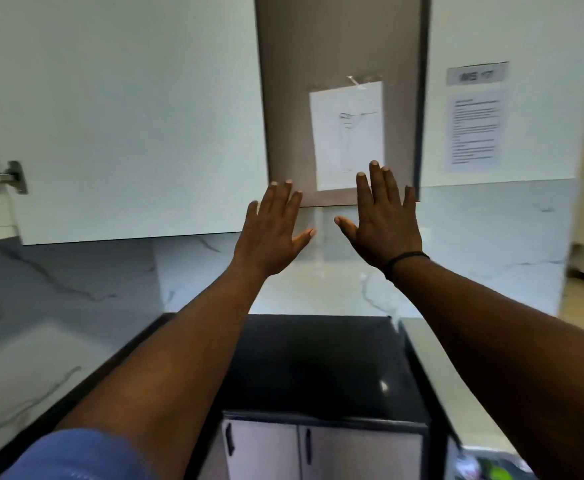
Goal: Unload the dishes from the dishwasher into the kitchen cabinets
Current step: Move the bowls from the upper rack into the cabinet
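Both of my arms reach forward and up towards the wall cabinets. My left hand (271,230) is spread flat with straight fingers, near the lower right corner of an open white cabinet door (127,116). My right hand (385,216) is also flat with fingers straight, in front of the lower edge of a brown cabinet door (339,46) that carries a taped paper sheet (347,133). Neither hand holds anything. No dishes are in view. The dishwasher shows only as a sliver (491,469) at the bottom right.
A black countertop (318,358) lies below my arms, with white base cabinet doors (352,452) under it. A marble backsplash (474,254) runs behind. A hinge (3,176) sits at far left. Printed notices (474,129) hang on the right white cabinet.
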